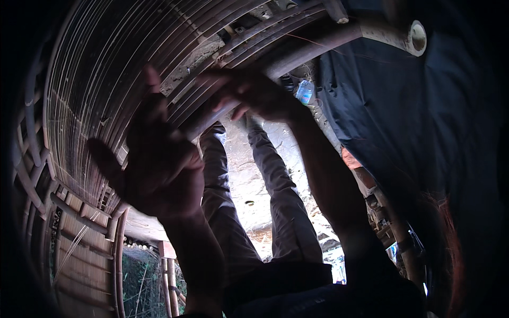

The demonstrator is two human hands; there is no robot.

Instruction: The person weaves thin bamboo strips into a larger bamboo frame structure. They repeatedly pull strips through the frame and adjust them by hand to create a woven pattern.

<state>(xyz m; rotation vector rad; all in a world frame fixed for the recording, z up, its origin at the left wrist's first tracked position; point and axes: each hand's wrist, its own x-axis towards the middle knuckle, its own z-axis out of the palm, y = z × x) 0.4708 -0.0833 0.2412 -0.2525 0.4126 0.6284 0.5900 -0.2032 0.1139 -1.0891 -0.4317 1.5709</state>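
Dark bamboo panel [101, 106] of narrow parallel slats, upper left; thick, smooth, round bamboo pole [315, 51] alongside. Left hand [161, 164]: spread, before panel. Right hand [260, 95]: bent fingers, near pole; grip indiscernible.

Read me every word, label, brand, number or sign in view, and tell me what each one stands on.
No text can be read.
Dark shirt: faint marks, too dim to read.
Clear plastic bottle: too small and blurred to read any label.
Bamboo slats: no lettering visible.
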